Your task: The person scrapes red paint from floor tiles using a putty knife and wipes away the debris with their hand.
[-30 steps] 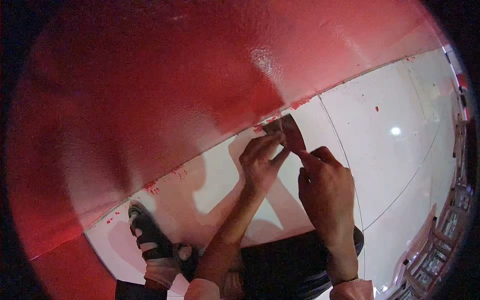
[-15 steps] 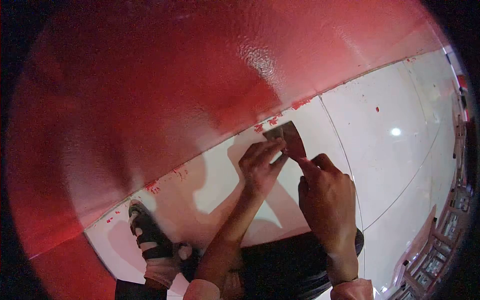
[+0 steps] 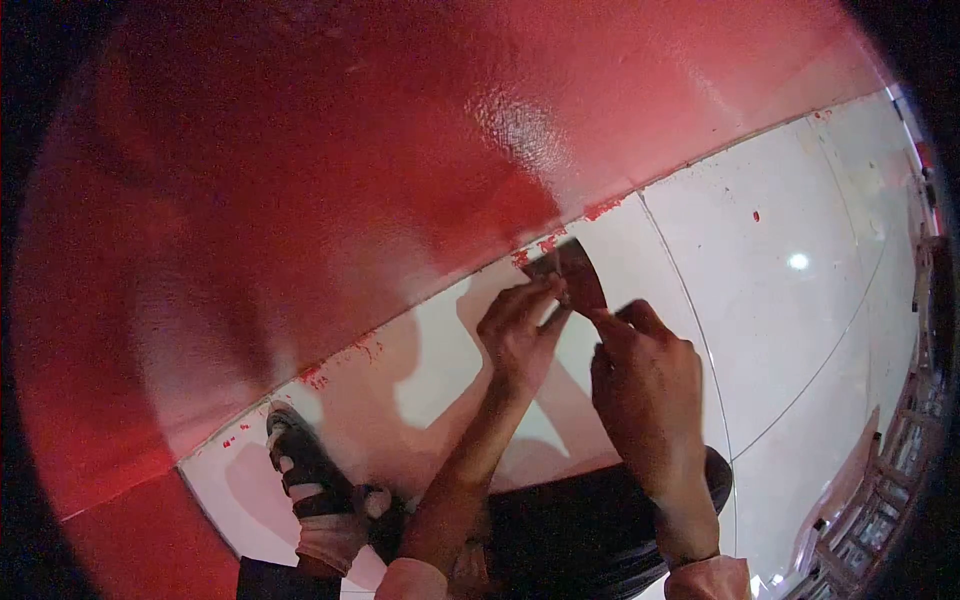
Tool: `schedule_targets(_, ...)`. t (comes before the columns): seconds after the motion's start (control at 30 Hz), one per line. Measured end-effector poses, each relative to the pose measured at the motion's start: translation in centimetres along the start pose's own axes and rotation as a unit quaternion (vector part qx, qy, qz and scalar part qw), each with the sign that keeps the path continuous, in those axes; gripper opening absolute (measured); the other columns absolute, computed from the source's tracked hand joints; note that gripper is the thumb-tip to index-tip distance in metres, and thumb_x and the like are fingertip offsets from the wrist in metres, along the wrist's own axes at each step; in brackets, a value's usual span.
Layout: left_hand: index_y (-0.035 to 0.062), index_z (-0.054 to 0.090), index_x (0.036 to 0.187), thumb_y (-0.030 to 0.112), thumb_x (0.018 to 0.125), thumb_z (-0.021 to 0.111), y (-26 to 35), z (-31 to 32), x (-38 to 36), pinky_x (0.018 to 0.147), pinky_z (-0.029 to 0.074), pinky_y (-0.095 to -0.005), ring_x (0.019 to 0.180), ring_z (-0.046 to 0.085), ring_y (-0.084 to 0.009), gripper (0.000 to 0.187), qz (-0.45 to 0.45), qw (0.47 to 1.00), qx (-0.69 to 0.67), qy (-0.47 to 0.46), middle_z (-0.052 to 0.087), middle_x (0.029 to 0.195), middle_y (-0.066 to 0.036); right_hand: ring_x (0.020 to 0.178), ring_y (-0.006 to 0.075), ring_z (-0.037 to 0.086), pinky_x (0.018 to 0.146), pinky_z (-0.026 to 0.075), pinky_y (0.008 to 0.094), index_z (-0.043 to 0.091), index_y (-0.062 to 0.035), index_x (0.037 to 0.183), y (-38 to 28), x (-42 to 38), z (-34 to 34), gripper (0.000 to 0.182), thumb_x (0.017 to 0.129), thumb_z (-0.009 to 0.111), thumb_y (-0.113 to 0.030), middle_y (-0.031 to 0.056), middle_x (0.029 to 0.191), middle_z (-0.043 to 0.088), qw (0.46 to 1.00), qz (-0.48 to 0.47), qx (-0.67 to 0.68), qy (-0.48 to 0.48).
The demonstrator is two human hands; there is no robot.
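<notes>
A glossy red wall (image 3: pixel 300 180) fills the upper left, meeting a white tiled floor (image 3: pixel 780 300) along a slanting seam; red flecks (image 3: pixel 603 209) dot the tiles beside it. Dark trousers (image 3: pixel 570 520) and a strapped shoe (image 3: pixel 300 465) lie below. At the right rim, a rack-like structure (image 3: pixel 890 490) is cut off and too distorted to name. The right hand (image 3: pixel 652 385) is closed around the near end of a dark scraper (image 3: pixel 582 275), handle hidden in its grip. The scraper's wide edge is near the seam; the left hand's (image 3: pixel 522 325) fingers are bent together against its blade, their tips hard to make out.
</notes>
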State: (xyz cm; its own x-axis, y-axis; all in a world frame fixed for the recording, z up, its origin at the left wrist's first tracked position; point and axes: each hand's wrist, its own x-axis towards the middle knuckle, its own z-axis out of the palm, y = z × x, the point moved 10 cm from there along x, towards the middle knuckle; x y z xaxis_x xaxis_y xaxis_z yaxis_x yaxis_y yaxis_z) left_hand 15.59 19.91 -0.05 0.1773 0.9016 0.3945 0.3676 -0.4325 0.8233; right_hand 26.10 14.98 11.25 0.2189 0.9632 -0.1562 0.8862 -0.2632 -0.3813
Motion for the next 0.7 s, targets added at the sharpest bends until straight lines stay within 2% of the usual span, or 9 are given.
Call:
schedule_targets(0.07, 0.0104, 0.072, 0.096, 0.0, 0.064, 0.078, 0.2, -0.1, 0.2, 0.078, 0.054, -0.0315, 0.09, 0.066, -0.0188, 0.034, -0.011, 1.0, -0.015, 0.006, 0.07, 0.097, -0.004, 0.06, 0.0358, 0.062, 0.052, 0.052, 0.0438, 0.056, 0.0016, 0.091, 0.1, 0.2, 0.3, 0.013, 0.08, 0.051, -0.002, 0.0183, 0.084, 0.056, 1.0, -0.004, 0.008, 0.011)
schedule_targets(0.17, 0.0105, 0.072, 0.095, 0.0, 0.065, 0.078, 1.1, -0.1, -0.2, 0.077, 0.054, -0.0315, 0.088, 0.066, -0.019, 0.033, 0.053, 0.998, 0.015, -0.001, 0.07, 0.096, -0.004, 0.06, 0.036, 0.062, 0.052, 0.052, 0.0435, 0.055, 0.0019, 0.092, 0.1, -0.1, 0.1, 0.013, 0.081, 0.05, -0.001, 0.0184, 0.084, 0.056, 1.0, 0.005, -0.01, -0.018)
schedule_targets(0.27, 0.011, 0.071, 0.093, 0.001, 0.065, 0.078, -0.1, -0.5, 0.3, 0.077, 0.054, -0.0313, 0.085, 0.067, -0.0199, 0.031, 0.026, 0.998, -0.014, 0.047, 0.07, 0.094, -0.004, 0.06, 0.0368, 0.062, 0.053, 0.052, 0.0437, 0.055, 0.0019, 0.094, -0.2, 0.3, 0.6, 0.014, 0.081, 0.05, -0.001, 0.0185, 0.085, 0.056, 1.0, -0.005, 0.013, 0.007)
schedule_targets(0.37, 0.0117, 0.071, 0.091, 0.001, 0.065, 0.079, 0.9, 0.1, -0.4, 0.077, 0.054, -0.0308, 0.083, 0.067, -0.0202, 0.029, 0.044, 0.999, 0.021, -0.022, 0.07, 0.092, -0.004, 0.06, 0.0364, 0.062, 0.053, 0.052, 0.0438, 0.054, 0.0018, 0.095, 0.0, -0.7, 0.2, 0.015, 0.081, 0.05, -0.001, 0.0181, 0.085, 0.056, 0.999, -0.001, -0.007, -0.034)
schedule_targets(0.5, 0.0117, 0.072, 0.09, 0.001, 0.065, 0.079, -0.3, -0.7, 0.3, 0.076, 0.054, -0.0296, 0.083, 0.067, -0.019, 0.028, 0.013, 0.998, -0.029, 0.056, 0.071, 0.092, -0.004, 0.06, 0.036, 0.062, 0.053, 0.052, 0.0445, 0.054, 0.0014, 0.095, -0.2, 0.2, 0.8, 0.016, 0.08, 0.051, 0.0, 0.0175, 0.086, 0.057, 1.0, -0.008, 0.017, -0.001)
schedule_targets(0.6, 0.0108, 0.072, 0.091, 0.001, 0.065, 0.078, 0.8, -0.7, -0.2, 0.075, 0.054, -0.0296, 0.084, 0.067, -0.0191, 0.028, 0.037, 0.999, 0.029, 0.018, 0.071, 0.092, -0.005, 0.059, 0.0364, 0.062, 0.052, 0.052, 0.0445, 0.053, 0.0007, 0.098, -0.1, 0.1, 1.1, 0.019, 0.079, 0.052, 0.0, 0.0172, 0.086, 0.057, 1.0, -0.003, 0.0, -0.017)
schedule_targets(0.7, 0.0105, 0.072, 0.091, 0.0, 0.065, 0.078, -0.1, -0.7, 0.2, 0.076, 0.054, -0.0297, 0.084, 0.067, -0.0192, 0.029, -0.007, 0.999, 0.029, 0.03, 0.071, 0.091, -0.005, 0.059, 0.0365, 0.062, 0.051, 0.052, 0.0448, 0.053, 0.0004, 0.099, -0.3, 0.0, 1.0, 0.021, 0.078, 0.053, -0.001, 0.0176, 0.086, 0.056, 1.0, -0.014, 0.0, -0.022)
